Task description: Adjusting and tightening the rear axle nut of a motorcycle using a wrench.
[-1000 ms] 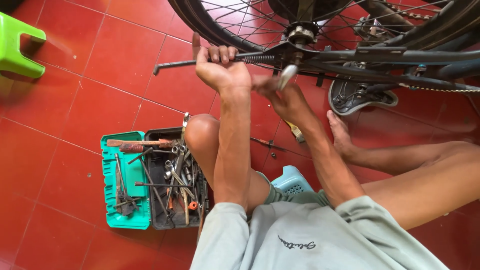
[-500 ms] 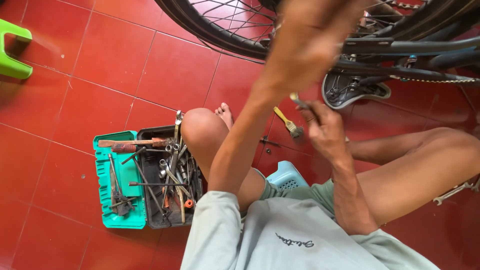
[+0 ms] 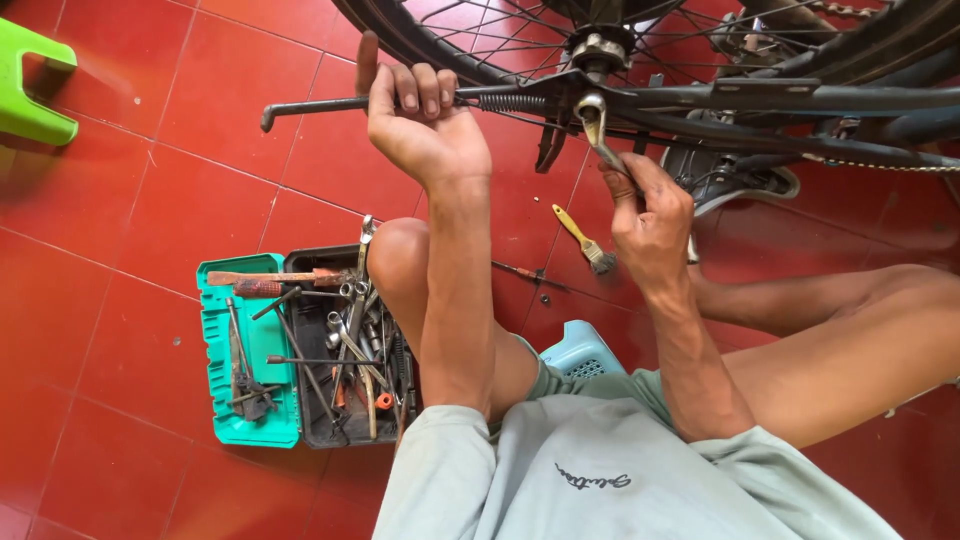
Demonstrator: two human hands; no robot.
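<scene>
My left hand [image 3: 420, 125] grips the black kickstand bar [image 3: 310, 105] of an upturned bicycle, near its coil spring [image 3: 505, 101]. A metal wrench [image 3: 598, 130] is held in my right hand [image 3: 650, 220], its open end set on a nut by the rear wheel hub [image 3: 598, 48]. The black frame stay [image 3: 760, 98] runs right from there. The spoked wheel [image 3: 470, 40] fills the top of the view. I sit on a low blue stool [image 3: 580, 352] with my knees apart.
An open green and black toolbox [image 3: 240, 350] full of wrenches and screwdrivers lies on the red tile floor at my left knee. A yellow-handled brush [image 3: 583, 238] and a thin screwdriver [image 3: 525, 272] lie on the tiles. A green stool [image 3: 30, 95] stands far left. The bicycle chain [image 3: 880, 163] hangs right.
Half a second ago my left arm was raised close to the camera and my right hand was low; now the left grips the kickstand again and the right has brought the wrench up to the hub nut.
</scene>
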